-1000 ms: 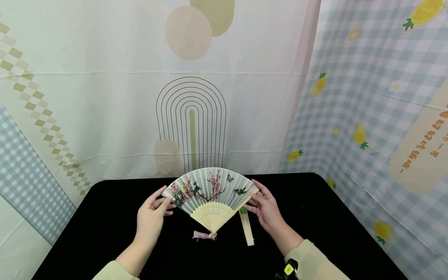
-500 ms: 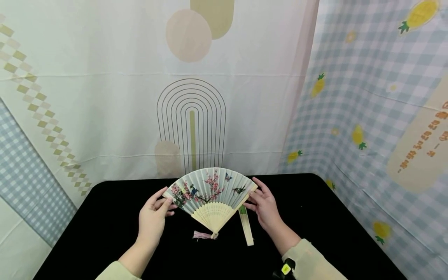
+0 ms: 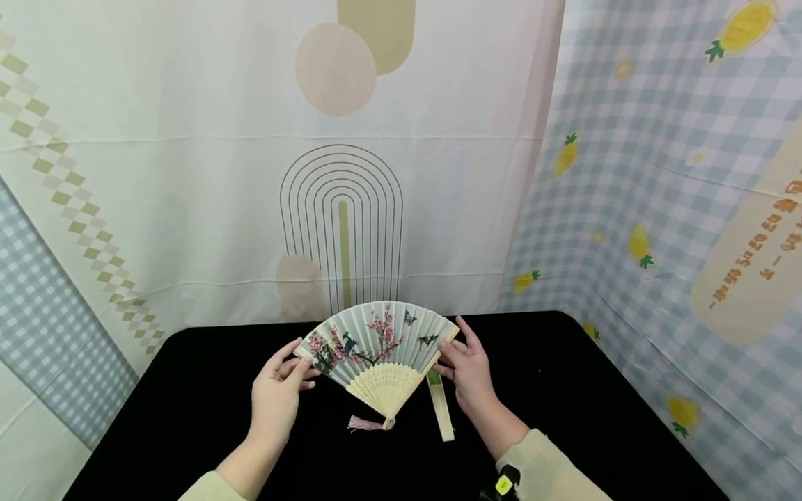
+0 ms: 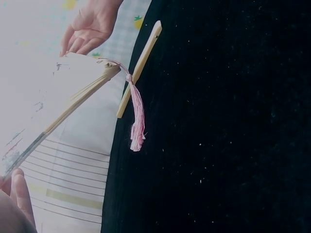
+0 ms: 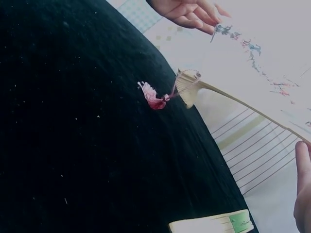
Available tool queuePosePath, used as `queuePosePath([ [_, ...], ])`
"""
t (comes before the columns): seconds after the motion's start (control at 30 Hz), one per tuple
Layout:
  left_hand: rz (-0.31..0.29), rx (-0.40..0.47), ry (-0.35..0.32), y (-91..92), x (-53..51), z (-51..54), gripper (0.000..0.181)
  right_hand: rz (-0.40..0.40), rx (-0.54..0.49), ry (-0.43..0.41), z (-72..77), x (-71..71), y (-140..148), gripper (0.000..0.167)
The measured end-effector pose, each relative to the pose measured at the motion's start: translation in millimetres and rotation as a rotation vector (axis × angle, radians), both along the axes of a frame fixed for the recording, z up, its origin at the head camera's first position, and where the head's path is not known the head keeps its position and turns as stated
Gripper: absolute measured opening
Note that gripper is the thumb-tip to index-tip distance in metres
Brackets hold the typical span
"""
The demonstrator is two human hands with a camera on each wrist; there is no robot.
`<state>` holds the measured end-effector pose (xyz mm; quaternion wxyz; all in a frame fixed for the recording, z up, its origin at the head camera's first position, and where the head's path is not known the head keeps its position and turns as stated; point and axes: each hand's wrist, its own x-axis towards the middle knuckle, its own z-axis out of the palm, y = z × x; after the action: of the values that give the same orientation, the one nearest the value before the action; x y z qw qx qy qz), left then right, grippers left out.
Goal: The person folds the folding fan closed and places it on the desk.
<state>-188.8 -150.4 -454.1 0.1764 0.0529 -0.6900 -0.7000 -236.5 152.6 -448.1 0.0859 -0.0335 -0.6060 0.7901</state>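
A folding fan (image 3: 370, 341) is spread wide above the black table in the head view, its pale leaf painted with pink blossoms, birds and a butterfly. My left hand (image 3: 276, 396) pinches its left edge between thumb and fingers. At the opposite edge, my right hand (image 3: 471, 369) grips the outer rib. From the pivot at the bottom hangs a pink tassel (image 4: 138, 116), seen clearly in the left wrist view. A second fan (image 3: 441, 407), folded, with pale ribs and a green patch, lies on the table beneath the right edge of the spread one.
The black-covered table (image 3: 207, 410) has rounded far corners. Behind it hangs a white curtain (image 3: 207, 209) with printed arches, and a blue checked curtain (image 3: 626, 174) with pineapples stands along the right. A black strap with a yellow-faced device (image 3: 503, 485) is at the right wrist.
The right hand has shifted slightly left and the left hand slightly right, both still holding the fan. The fan's pivot and tassel have moved a little to the right. The folded fan stays put.
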Motion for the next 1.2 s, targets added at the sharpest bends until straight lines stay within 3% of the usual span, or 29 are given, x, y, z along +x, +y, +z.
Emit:
queuePosePath([
  [0.37, 0.004, 0.0, 0.025, 6.3, 2.0, -4.7, 0.039, -0.021, 0.013, -0.02, -0.5, 2.3, -8.2, 0.081],
  [1.2, -0.032, 0.044, 0.012, 5.6, -1.3, -10.5, 0.042, 0.055, -0.025, -0.02, 1.0, 3.4, -7.7, 0.077],
])
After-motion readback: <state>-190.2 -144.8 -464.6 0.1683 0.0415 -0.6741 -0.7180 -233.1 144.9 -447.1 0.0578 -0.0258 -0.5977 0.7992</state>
